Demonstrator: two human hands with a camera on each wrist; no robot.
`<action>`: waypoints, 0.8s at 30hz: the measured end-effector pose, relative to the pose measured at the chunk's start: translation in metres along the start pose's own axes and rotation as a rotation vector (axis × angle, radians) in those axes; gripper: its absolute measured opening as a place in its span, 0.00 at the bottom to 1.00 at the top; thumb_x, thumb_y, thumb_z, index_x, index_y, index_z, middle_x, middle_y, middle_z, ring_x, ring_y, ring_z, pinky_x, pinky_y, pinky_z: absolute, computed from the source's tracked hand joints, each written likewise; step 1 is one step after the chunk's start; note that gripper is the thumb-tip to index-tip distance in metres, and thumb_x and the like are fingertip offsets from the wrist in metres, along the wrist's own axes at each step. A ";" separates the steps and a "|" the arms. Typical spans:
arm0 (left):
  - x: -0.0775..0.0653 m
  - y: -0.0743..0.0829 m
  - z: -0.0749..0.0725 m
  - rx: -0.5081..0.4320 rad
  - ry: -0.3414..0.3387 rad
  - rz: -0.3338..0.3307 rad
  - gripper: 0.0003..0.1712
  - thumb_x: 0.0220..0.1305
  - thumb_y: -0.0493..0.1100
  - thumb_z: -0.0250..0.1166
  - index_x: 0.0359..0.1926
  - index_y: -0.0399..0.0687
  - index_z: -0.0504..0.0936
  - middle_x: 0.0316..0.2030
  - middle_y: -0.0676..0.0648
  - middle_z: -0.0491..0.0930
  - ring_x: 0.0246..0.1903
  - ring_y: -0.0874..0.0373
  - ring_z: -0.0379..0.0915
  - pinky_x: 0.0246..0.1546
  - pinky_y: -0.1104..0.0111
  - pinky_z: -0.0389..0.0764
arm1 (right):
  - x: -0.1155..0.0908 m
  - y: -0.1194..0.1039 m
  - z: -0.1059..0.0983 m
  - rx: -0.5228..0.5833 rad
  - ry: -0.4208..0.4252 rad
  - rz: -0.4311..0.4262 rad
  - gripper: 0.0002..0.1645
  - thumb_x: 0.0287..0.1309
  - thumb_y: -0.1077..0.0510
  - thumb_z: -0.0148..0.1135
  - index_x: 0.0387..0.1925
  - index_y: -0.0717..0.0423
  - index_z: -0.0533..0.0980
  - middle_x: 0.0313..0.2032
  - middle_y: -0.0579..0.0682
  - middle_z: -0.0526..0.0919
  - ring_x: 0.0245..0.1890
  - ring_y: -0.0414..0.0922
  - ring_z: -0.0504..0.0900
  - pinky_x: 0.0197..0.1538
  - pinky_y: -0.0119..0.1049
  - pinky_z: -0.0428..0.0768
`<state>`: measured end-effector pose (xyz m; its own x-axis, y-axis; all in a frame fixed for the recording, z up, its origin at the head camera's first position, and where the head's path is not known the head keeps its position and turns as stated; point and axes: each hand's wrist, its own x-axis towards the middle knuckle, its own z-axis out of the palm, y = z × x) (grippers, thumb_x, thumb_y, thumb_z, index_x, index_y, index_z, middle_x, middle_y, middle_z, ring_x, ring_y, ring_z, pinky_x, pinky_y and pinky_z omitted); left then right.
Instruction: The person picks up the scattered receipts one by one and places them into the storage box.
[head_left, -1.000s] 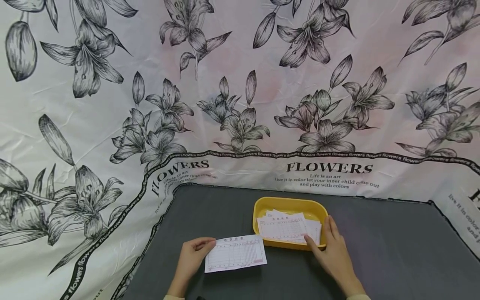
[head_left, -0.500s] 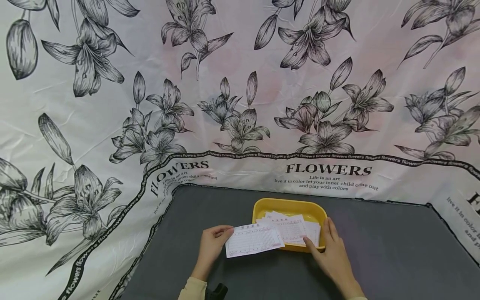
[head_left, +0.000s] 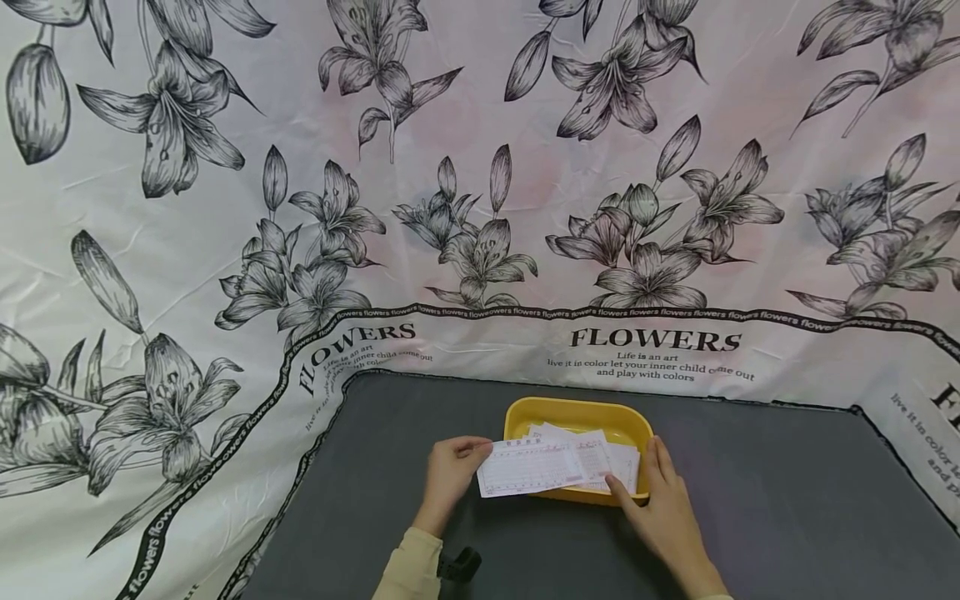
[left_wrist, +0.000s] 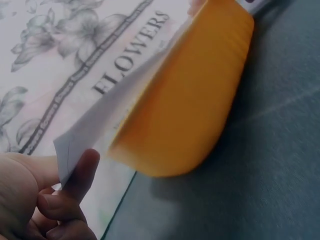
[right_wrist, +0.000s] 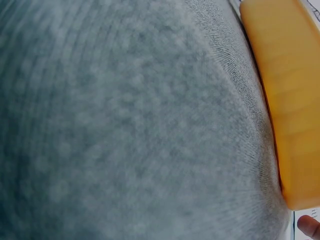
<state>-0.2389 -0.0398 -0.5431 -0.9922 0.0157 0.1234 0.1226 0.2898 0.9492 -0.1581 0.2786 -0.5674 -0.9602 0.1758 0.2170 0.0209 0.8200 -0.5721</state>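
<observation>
My left hand (head_left: 452,482) pinches a white receipt slip (head_left: 528,469) at its left corner between thumb and fingers. The slip, printed with a ruled table, is held over the front left of a yellow tray (head_left: 628,417). Inside the tray lie several similar slips (head_left: 624,467), overlapping. At the tray's right front corner, my right hand (head_left: 667,508) rests with straight fingers along the right side and the thumb at the front rim. In the left wrist view, the held slip (left_wrist: 92,130) bends upright beside the tray (left_wrist: 187,95); the right wrist view shows little of the right hand.
A dark grey cloth (head_left: 787,483) covers the table around the tray. Behind and to the left hangs a white flower-printed sheet (head_left: 465,342). A black strap (head_left: 459,567) sits at the left wrist.
My left hand has carried the receipt slip right and slightly up, from beside the tray to over its front left part. The right hand has stayed at the tray.
</observation>
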 end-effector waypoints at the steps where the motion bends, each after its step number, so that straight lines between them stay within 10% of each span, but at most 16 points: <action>1: 0.001 0.002 0.002 0.015 0.004 0.002 0.09 0.68 0.42 0.74 0.42 0.41 0.94 0.34 0.45 0.91 0.29 0.62 0.84 0.29 0.71 0.81 | 0.000 0.000 0.000 0.000 0.000 0.000 0.64 0.70 0.30 0.61 0.83 0.69 0.45 0.82 0.70 0.49 0.69 0.76 0.63 0.68 0.73 0.65; 24: 0.028 0.039 0.053 0.254 -0.084 0.068 0.06 0.68 0.43 0.74 0.41 0.46 0.95 0.33 0.51 0.90 0.25 0.67 0.76 0.24 0.73 0.76 | 0.000 -0.004 -0.004 -0.004 -0.012 0.008 0.64 0.71 0.31 0.61 0.82 0.70 0.45 0.82 0.70 0.49 0.67 0.75 0.65 0.66 0.72 0.67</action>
<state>-0.2632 0.0225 -0.5176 -0.9815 0.1192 0.1497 0.1901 0.5161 0.8351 -0.1573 0.2779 -0.5619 -0.9632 0.1761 0.2029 0.0299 0.8207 -0.5705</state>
